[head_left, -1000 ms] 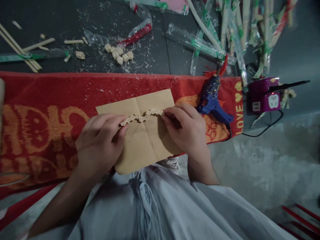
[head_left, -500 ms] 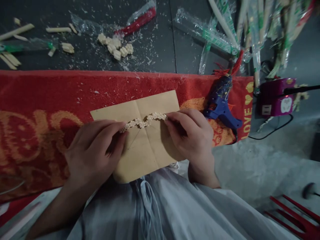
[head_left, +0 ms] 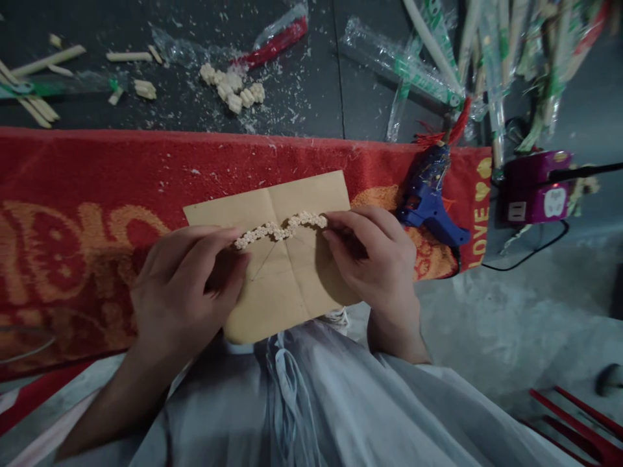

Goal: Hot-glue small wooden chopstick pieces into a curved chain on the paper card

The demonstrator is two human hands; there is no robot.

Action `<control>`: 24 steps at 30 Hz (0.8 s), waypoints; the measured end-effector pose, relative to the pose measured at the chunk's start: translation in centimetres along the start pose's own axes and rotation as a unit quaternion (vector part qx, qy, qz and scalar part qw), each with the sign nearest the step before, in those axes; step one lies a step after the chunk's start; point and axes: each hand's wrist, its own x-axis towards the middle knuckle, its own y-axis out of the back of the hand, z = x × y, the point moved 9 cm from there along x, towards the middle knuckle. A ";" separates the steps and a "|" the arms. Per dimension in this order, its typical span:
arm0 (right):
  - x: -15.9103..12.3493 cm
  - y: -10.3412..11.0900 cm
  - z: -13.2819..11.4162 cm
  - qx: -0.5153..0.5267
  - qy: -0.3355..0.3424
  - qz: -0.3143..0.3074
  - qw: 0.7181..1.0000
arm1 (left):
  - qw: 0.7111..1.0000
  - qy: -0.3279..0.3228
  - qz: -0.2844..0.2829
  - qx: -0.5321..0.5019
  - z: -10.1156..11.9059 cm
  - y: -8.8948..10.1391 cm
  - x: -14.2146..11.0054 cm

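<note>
A narrow wavy strip of small cream-coloured pieces (head_left: 280,231) lies across a folded sheet of tan paper (head_left: 311,272), over its crease. The strip's left end sits between the thumb and forefinger of my left hand (head_left: 182,279), which frame it loosely. At the opposite end, the fingertips of my right hand (head_left: 377,253) pinch the strip. Thin pencil-like lines run down the paper below it. What lies under my palms is hidden.
A blue glue gun (head_left: 431,201) rests on the red towel (head_left: 87,162), right of my hands. Behind are cream clusters (head_left: 231,87), pale sticks (head_left: 129,57) and plastic wrappers (head_left: 403,65). A purple box (head_left: 535,188) with a black cord stands at the right.
The view has shifted slightly. My left fingertips have parted a little around the strip's end, and more of that end shows. My right hand keeps its pinch.
</note>
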 end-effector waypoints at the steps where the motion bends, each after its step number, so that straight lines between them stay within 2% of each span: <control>1: -0.1 0.1 0.0 -0.002 0.002 0.006 1.000 | 1.000 0.005 -0.001 0.000 -0.1 0.1 -0.1; 6: -0.6 1.1 -0.7 -0.013 0.032 0.049 0.998 | 1.000 -0.012 0.025 0.001 0.3 1.0 -1.0; 9: -1.1 1.7 -1.0 -0.018 0.042 0.051 0.998 | 0.999 -0.035 0.037 0.016 0.8 1.2 -1.7; 13: -1.8 2.1 -1.3 -0.039 0.064 0.019 0.997 | 0.998 -0.035 0.043 0.038 0.9 1.1 -2.9; 17: -2.9 2.2 -1.6 -0.057 0.085 -0.019 0.995 | 0.999 0.001 0.042 0.029 0.1 0.7 -4.3; 21: -4.0 2.0 -1.5 -0.063 0.086 -0.048 0.993 | 0.999 0.031 0.026 0.017 -0.4 0.3 -4.9; 24: -4.7 1.8 -1.4 -0.062 0.087 -0.052 0.993 | 0.998 0.055 -0.008 0.028 -0.4 -0.2 -4.7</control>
